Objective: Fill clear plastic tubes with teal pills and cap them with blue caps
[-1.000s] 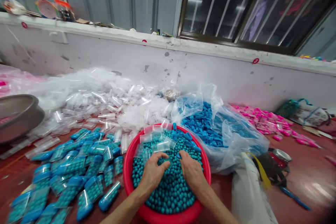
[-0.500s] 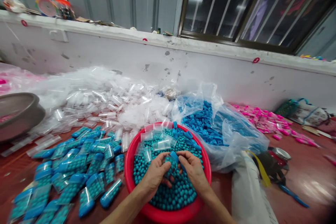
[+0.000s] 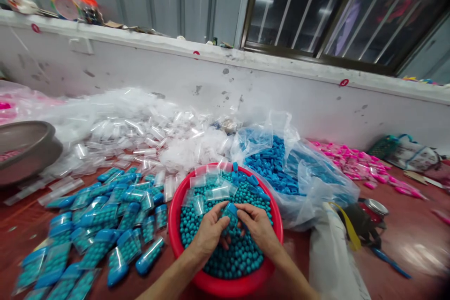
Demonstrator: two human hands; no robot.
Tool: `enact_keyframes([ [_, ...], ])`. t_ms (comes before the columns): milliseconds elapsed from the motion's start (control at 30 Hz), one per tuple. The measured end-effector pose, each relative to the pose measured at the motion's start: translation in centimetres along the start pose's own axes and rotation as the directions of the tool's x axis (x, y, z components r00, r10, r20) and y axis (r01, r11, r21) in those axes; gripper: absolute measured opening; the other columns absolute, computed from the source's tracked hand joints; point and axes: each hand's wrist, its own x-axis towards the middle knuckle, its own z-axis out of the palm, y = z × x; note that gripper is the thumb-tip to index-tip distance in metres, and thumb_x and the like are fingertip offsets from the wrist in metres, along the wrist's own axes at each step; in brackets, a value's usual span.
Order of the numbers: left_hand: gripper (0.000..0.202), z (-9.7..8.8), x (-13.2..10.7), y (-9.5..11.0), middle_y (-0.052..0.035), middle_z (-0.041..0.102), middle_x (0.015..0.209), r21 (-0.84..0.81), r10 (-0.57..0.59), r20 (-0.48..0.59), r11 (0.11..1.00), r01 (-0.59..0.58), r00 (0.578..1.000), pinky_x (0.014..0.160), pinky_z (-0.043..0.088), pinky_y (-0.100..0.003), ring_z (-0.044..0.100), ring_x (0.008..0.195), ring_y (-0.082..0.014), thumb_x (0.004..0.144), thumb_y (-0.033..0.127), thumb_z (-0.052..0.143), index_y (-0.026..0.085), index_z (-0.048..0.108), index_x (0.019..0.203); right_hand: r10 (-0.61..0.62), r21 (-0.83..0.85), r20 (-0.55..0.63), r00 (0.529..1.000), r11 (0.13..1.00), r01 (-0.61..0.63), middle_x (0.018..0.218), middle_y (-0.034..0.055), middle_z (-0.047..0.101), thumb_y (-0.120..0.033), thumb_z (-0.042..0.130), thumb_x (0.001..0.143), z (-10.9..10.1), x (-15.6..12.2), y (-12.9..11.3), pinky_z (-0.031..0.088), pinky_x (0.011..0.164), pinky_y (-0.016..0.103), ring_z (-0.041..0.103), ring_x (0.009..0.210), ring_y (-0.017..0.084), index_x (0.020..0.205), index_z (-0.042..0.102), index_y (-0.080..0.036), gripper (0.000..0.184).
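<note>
Over a red basin [image 3: 173, 225] full of teal beads [image 3: 235, 260], my two hands meet at a small clear container [image 3: 230, 215] with a blue cap and teal beads inside. My left hand [image 3: 208, 230] grips its side with thumb and fingers. At the blue cap, my right hand [image 3: 258, 227] pinches with thumb and forefinger. Clear empty sleeves [image 3: 217, 192] and several blue caps [image 3: 252, 180] rest on the beads at the basin's far side. My fingers partly hide the container's lower end.
Filled blue-capped containers [image 3: 101, 215] lie heaped at the left, with a pile of clear sleeves [image 3: 140, 126] behind. A plastic bag of blue caps [image 3: 270, 164] is behind right, pink pieces [image 3: 355, 159] beyond. A brown bowl [image 3: 28, 150] stands far left, a white sack [image 3: 332, 253] near right.
Both hands stay over the basin on the same container, whose blue cap has tilted slightly. The whole view has shifted a little.
</note>
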Motion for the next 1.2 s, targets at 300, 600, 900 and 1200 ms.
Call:
enact_keyframes([
  [300,0.059,-0.2,-0.1,-0.2,0.0054,0.051,0.054,0.049,0.038,-0.088,0.998,-0.034,0.995,0.031,0.031,-0.017,0.044,0.035,-0.0073,0.069,0.038,0.056,0.014,0.040,0.120,-0.294,-0.277,-0.005,0.956,0.919,0.282,0.076,0.0031,0.061,-0.028,0.044,0.082,1.1,-1.0,-1.0,0.046,0.063,0.026,0.056,0.066,0.016,0.094,0.066,-0.021,0.025],
  [600,0.056,-0.8,0.1,0.1,0.0070,0.050,0.054,0.030,-0.008,-0.024,1.000,0.009,1.000,0.029,0.030,-0.016,0.048,0.033,-0.0083,0.067,0.044,0.057,0.016,0.039,0.112,-0.074,-0.092,0.280,0.957,0.990,0.103,0.057,-0.0041,0.052,-0.028,0.055,0.073,-1.4,0.6,-1.7,0.039,0.049,0.021,0.046,0.050,0.010,0.086,0.066,-0.019,0.020],
  [900,0.055,-0.6,-0.3,-0.1,0.0075,0.049,0.057,0.022,0.048,0.039,0.999,-0.049,0.998,0.027,0.029,-0.013,0.049,0.033,-0.0064,0.070,0.047,0.055,0.020,0.036,0.114,0.060,0.170,0.102,0.993,0.982,-0.077,0.047,-0.0074,0.048,-0.034,0.061,0.065,-0.8,-0.2,-1.0,0.034,0.039,0.019,0.041,0.038,0.006,0.079,0.064,-0.015,0.024],
  [1200,0.048,-0.3,-0.8,0.3,0.0080,0.047,0.052,0.023,0.044,0.008,0.999,-0.044,0.999,0.026,0.024,-0.014,0.042,0.028,-0.0049,0.070,0.042,0.054,0.017,0.042,0.109,0.058,0.091,0.221,0.974,0.993,-0.080,0.048,-0.0061,0.051,-0.026,0.062,0.065,-1.5,-0.5,-2.1,0.036,0.039,0.018,0.043,0.038,0.006,0.076,0.066,-0.015,0.016],
])
